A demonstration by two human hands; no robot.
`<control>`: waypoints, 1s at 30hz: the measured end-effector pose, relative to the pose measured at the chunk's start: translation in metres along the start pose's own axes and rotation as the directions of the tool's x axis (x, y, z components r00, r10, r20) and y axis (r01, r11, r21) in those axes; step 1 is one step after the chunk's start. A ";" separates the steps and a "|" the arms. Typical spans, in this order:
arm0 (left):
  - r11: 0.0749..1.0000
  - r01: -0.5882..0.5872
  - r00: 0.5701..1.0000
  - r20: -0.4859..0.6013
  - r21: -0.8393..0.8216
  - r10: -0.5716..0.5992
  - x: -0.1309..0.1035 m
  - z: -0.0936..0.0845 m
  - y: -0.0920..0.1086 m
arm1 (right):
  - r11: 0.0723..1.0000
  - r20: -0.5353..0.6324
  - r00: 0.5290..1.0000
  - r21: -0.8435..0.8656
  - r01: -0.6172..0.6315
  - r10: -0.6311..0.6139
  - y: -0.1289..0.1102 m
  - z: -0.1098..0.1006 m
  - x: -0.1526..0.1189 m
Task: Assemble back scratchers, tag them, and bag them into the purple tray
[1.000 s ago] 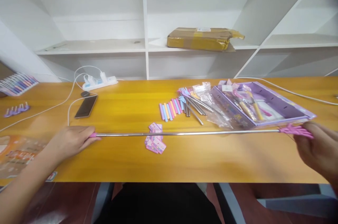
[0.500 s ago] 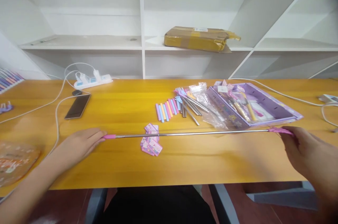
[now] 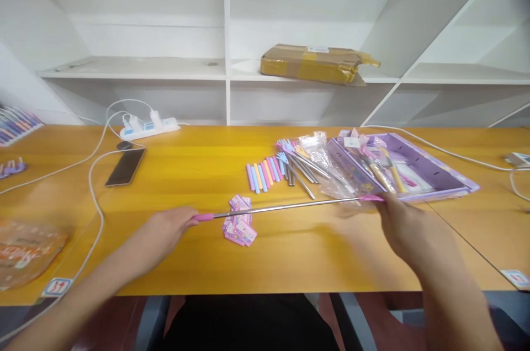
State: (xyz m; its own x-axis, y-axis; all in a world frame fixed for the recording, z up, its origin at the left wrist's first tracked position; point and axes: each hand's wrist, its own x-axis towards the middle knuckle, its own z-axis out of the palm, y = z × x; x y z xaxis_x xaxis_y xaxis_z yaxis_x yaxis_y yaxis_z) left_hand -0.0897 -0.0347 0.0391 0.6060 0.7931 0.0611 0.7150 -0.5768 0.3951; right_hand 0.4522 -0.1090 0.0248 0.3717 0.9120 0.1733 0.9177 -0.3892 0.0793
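Note:
A telescopic back scratcher (image 3: 285, 207) stretches level above the desk between my hands. My left hand (image 3: 171, 228) is closed on its pink handle. At the other end my right hand (image 3: 399, 227), slightly blurred, pinches the pink head, which its fingers partly cover. Beneath the rod lies a loose pile of pink cards (image 3: 240, 224). Behind it are a row of pastel handles (image 3: 265, 173) in pink, blue and yellow, and a heap of steel rods (image 3: 304, 169) with hand-shaped heads.
A purple box (image 3: 439, 174) with wrapped items stands behind my right hand, clear plastic bags (image 3: 317, 149) beside it. On the left are a phone (image 3: 125, 167), a power strip (image 3: 149, 127), white cables and an orange-printed bag (image 3: 28, 251). A taped parcel (image 3: 314, 64) sits on the shelf.
My hands have come closer together, the right one moving far to the left and the left one a little rightward. The scratcher's rod is now shorter and tilts slightly more.

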 end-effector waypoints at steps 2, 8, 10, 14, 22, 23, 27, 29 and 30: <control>1.000 -0.018 1.000 0.010 0.020 0.017 0.010 0.014 0.018 | 0.990 -0.112 0.984 -0.025 0.138 -0.140 -0.036 -0.003 -0.014; 0.969 -0.215 0.974 -0.041 0.119 0.221 0.023 0.065 0.054 | 0.809 -0.365 0.741 -0.059 0.585 -0.563 -0.146 -0.008 -0.073; 0.962 -0.219 0.973 -0.034 0.166 0.227 0.020 0.071 0.052 | 0.792 -0.374 0.730 -0.017 0.611 -0.572 -0.160 -0.006 -0.078; 0.958 -0.188 0.982 0.012 0.215 0.190 0.017 0.066 0.043 | 0.735 -0.349 0.712 0.087 0.672 -0.609 -0.162 0.002 -0.070; 0.942 -0.180 0.984 0.060 0.285 0.169 0.018 0.068 0.035 | 0.636 -0.286 0.642 0.128 0.761 -0.711 -0.170 0.005 -0.064; 0.936 -0.179 0.984 0.053 0.302 0.171 0.019 0.068 0.034 | 0.624 -0.304 0.629 0.127 0.771 -0.716 -0.171 0.005 -0.064; 0.921 -0.188 0.981 0.031 0.340 0.189 0.022 0.066 0.036 | 0.582 -0.343 0.576 0.096 0.807 -0.742 -0.173 0.000 -0.063; 0.922 -0.186 0.982 0.022 0.340 0.190 0.024 0.065 0.040 | 0.570 -0.335 0.562 0.084 0.817 -0.756 -0.175 -0.004 -0.062; 0.923 -0.184 0.982 0.022 0.338 0.188 0.025 0.065 0.042 | 0.569 -0.327 0.562 0.083 0.818 -0.760 -0.176 -0.007 -0.062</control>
State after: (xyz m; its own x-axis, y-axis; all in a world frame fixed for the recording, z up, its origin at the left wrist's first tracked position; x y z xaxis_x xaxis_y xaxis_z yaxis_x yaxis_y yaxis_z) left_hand -0.0213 -0.0519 -0.0025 0.7370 0.6661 0.1145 0.6661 -0.7445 0.0438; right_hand 0.2662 -0.0980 0.0065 -0.5344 0.7657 0.3578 0.8379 0.5354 0.1056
